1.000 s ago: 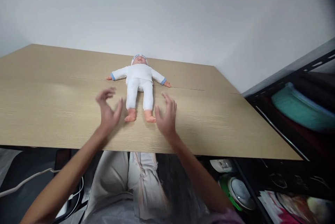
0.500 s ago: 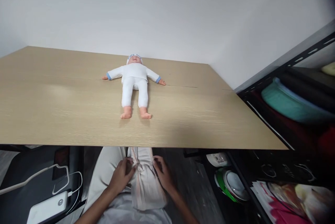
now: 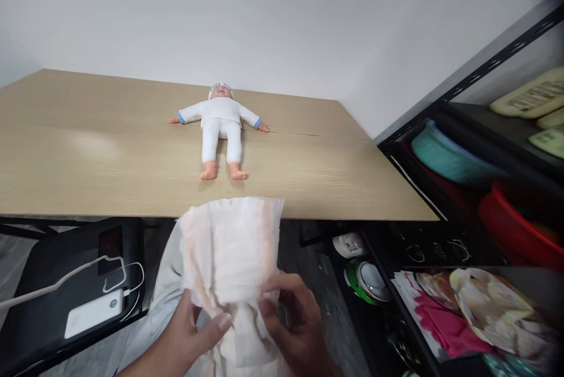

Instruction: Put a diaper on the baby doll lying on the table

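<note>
Between my two hands is a white diaper (image 3: 238,248) with pale peach side strips, spread out above my lap. Its far end reaches over the table's front edge. My left hand (image 3: 187,330) grips its left side, thumb on top and the other fingers mostly hidden beneath. My right hand (image 3: 295,318) pinches the right side near the gathered middle. Beyond the diaper, a baby doll (image 3: 221,115) in white clothes with blue cuffs and a printed cap lies face up on the wooden table (image 3: 110,177), arms spread, feet towards me.
To the left, a black chair seat (image 3: 39,283) carries a white power bank (image 3: 94,311) with a cable. On the right, a black shelf rack holds a teal basin (image 3: 453,154), a red basin (image 3: 520,224) and pink cloth (image 3: 449,324). A pale wall (image 3: 198,19) stands behind the table.
Both hands have raised the diaper from my lap, nearer to me and up over the table edge. Its far end now fans out wider. The view has shifted slightly; the doll lies as before.
</note>
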The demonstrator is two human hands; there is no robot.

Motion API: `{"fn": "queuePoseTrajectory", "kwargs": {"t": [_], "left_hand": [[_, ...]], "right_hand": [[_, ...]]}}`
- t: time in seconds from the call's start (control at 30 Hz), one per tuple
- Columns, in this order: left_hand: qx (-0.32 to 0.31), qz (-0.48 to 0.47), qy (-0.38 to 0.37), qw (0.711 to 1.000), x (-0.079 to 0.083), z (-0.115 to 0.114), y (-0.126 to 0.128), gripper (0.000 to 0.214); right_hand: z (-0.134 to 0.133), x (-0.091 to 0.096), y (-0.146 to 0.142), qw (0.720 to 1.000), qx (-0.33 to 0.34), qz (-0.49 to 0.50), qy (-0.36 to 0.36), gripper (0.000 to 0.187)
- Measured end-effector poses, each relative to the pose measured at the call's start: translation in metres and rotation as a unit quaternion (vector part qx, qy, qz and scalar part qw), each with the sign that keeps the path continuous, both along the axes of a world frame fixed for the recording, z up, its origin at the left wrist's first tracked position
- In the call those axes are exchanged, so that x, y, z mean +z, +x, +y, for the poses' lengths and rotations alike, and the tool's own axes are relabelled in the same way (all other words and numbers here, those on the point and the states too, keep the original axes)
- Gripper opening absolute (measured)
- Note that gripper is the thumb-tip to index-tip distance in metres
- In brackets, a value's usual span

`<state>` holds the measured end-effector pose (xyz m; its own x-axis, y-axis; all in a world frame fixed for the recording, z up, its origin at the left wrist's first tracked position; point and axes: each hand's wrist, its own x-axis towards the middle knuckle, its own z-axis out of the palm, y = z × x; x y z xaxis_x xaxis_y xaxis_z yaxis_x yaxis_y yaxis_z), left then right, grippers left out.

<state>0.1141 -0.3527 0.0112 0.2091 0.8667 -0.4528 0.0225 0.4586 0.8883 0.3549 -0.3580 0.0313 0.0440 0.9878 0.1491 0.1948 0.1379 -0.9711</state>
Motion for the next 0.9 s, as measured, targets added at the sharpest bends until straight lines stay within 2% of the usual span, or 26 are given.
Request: {"fn": "queuePoseTrajectory", "kwargs": {"t": [0.07, 0.17, 0.27, 0.4, 0.53, 0.67, 0.77, 0.9], "left_hand": [[-0.017, -0.010, 0.017, 1.000, 0.016, 0.008, 0.003, 0.061], [0.021, -0.034, 0.028, 0.999, 0.022, 0.037, 0.012, 0.063], [0.062, -0.063, 0.014, 0.996, 0.012, 0.070, 0.013, 0.064], [0.123, -0.099, -0.030, 0.987, -0.009, 0.100, 0.006, 0.065], [0.140, -0.168, -0.085, 0.972, -0.028, 0.107, 0.002, 0.077], [0.156, -0.135, -0.098, 0.974, -0.041, 0.101, -0.003, 0.083], [0.152, -0.119, -0.085, 0.978, -0.046, 0.097, -0.006, 0.078], [0.143, -0.110, -0.075, 0.981, -0.048, 0.098, -0.007, 0.074]], "right_hand": [[0.010, 0.008, -0.012, 1.000, -0.013, 0.011, 0.009, 0.014], [0.043, -0.001, -0.035, 0.997, -0.021, 0.078, -0.006, 0.026], [0.073, -0.021, -0.053, 0.990, -0.020, 0.137, -0.003, 0.038], [0.099, -0.048, -0.056, 0.989, -0.038, 0.144, -0.004, 0.052], [0.112, -0.073, -0.044, 0.992, -0.077, 0.097, -0.010, 0.063], [0.113, -0.087, -0.028, 0.996, -0.081, 0.016, -0.028, 0.063], [0.116, -0.086, -0.018, 0.991, -0.093, -0.094, -0.005, 0.054], [0.125, -0.070, -0.014, 0.962, -0.126, -0.233, 0.063, 0.036]]}}
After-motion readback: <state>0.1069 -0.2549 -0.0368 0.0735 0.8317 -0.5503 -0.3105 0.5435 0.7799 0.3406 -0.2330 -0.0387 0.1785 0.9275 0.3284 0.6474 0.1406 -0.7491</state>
